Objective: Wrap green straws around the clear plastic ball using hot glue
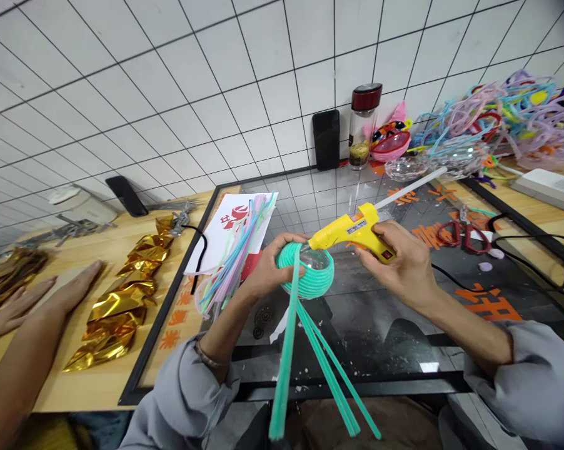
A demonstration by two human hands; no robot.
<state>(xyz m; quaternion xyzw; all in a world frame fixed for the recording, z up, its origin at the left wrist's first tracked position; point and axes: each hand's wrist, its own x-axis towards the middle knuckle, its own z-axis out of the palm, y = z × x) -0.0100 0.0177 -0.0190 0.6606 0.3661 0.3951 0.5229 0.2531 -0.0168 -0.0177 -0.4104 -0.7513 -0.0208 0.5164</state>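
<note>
My left hand is closed around a clear plastic ball wrapped in rows of green pipe cleaner. One long green pipe cleaner hangs down from the ball past my thumb, and several more green strands trail below it. In my right hand is a yellow hot glue gun, gripped by its handle. A whitish glue stick sticks out of its back end. The gun's nozzle points at the ball's upper left edge, by the hanging pipe cleaner; whether it touches is hard to see.
Loose coloured pipe cleaners lie on white paper at left. Behind stand a phone and a glass bottle. Red-handled scissors and a black cable are at right. Another person's hands rest near gold foil.
</note>
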